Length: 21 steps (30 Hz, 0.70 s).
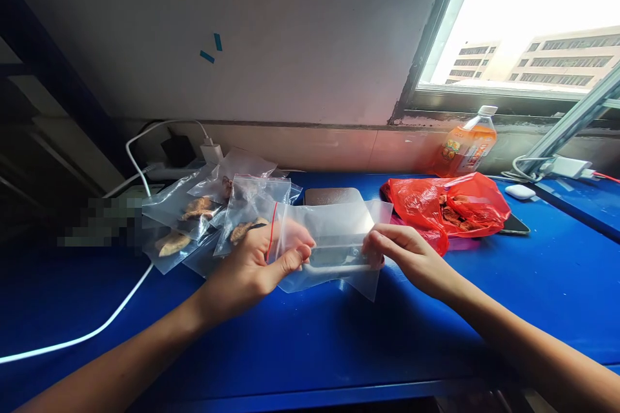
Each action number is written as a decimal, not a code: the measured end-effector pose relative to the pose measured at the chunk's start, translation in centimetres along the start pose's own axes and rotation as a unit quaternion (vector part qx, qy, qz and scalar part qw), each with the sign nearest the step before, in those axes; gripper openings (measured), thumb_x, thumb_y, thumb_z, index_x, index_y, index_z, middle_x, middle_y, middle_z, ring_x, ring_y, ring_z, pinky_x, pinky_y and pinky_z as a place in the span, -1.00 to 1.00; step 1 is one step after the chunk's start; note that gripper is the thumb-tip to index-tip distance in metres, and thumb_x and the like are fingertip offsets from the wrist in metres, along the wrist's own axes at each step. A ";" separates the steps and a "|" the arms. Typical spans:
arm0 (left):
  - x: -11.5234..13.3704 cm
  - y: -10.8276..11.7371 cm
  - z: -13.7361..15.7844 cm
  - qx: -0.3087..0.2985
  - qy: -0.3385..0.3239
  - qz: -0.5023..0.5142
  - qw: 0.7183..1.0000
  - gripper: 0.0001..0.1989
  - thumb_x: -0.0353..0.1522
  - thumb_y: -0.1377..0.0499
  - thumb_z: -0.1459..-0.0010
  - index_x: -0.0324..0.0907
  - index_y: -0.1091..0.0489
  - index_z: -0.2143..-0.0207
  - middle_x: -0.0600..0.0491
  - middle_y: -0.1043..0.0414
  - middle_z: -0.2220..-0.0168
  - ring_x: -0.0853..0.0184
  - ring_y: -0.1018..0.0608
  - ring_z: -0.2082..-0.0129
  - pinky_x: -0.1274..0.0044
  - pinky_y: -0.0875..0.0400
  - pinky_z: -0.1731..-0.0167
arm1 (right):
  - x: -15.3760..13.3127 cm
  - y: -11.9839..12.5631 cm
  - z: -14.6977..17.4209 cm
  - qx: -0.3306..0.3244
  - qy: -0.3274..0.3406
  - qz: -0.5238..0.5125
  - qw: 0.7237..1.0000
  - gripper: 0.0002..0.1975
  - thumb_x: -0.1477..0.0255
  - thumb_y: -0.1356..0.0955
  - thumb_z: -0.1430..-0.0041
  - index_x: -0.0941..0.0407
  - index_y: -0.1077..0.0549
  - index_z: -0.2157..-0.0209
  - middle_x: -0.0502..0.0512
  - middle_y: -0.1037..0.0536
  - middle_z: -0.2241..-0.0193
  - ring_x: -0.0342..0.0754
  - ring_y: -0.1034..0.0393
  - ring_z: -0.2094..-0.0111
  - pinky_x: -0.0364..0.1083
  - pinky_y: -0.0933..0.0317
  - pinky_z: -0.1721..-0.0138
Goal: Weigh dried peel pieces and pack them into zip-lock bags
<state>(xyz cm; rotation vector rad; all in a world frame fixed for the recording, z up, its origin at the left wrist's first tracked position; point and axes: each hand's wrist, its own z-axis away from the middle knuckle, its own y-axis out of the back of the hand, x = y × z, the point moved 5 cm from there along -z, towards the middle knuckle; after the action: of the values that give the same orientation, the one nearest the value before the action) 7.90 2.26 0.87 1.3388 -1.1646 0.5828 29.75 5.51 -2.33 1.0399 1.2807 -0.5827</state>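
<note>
Between my two hands a clear zip bag (334, 226) with a red strip near its left end is held stretched out sideways. My left hand (261, 258) pinches it by the red-strip end, thumb on the near side. Its other end is pinched by my right hand (407, 251). No contents show in the bag. Behind it, partly seen through the plastic, stands a small flat scale-like device (334, 196) with a metallic top. Left of my left hand lie several clear bags (169, 248) with brown dried pieces (198, 208) inside.
Right of the device sits a red plastic bag (416, 197) of brown pieces, partly over a phone (516, 226). An orange drink bottle (469, 145) stands by the wall. A white cable (116, 310) crosses the blue table (300, 348) at left. A white earbud case (520, 191) lies at right.
</note>
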 end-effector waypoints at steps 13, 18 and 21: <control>-0.7 0.5 -0.4 0.044 0.006 0.055 0.997 -0.62 -0.07 -0.27 -0.14 -0.20 -0.38 0.23 0.12 -0.42 0.55 0.37 -0.47 0.53 0.55 -0.40 0.45 | -0.1 0.1 -0.2 0.017 0.016 -0.005 1.000 -0.48 -0.06 -0.32 -0.18 0.15 -0.45 0.46 0.00 -0.40 0.55 -0.14 -0.29 0.48 -0.14 -0.26 0.39; -1.5 1.9 -1.1 0.137 0.006 0.123 0.983 -0.50 0.05 -0.31 -0.04 -0.17 -0.33 0.29 0.19 -0.36 0.58 0.44 -0.38 0.59 0.59 -0.34 0.49 | 0.0 0.8 -0.1 0.075 0.029 -0.021 0.997 -0.53 -0.01 -0.33 -0.18 0.12 -0.46 0.49 0.01 -0.41 0.59 -0.12 -0.30 0.50 -0.13 -0.24 0.42; -1.9 2.8 -1.4 0.175 -0.006 0.130 0.976 -0.59 -0.02 -0.30 -0.10 -0.17 -0.34 0.32 0.18 -0.35 0.56 0.45 -0.37 0.58 0.60 -0.34 0.47 | 0.0 0.8 0.0 0.079 0.029 -0.023 0.996 -0.53 -0.02 -0.34 -0.17 0.10 -0.46 0.51 0.02 -0.42 0.60 -0.10 -0.31 0.50 -0.12 -0.25 0.41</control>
<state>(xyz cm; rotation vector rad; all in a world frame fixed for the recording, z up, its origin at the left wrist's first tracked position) 5.14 4.72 0.66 1.4946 -1.2985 1.0075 30.46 5.89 -2.12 1.1670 1.3294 -0.7029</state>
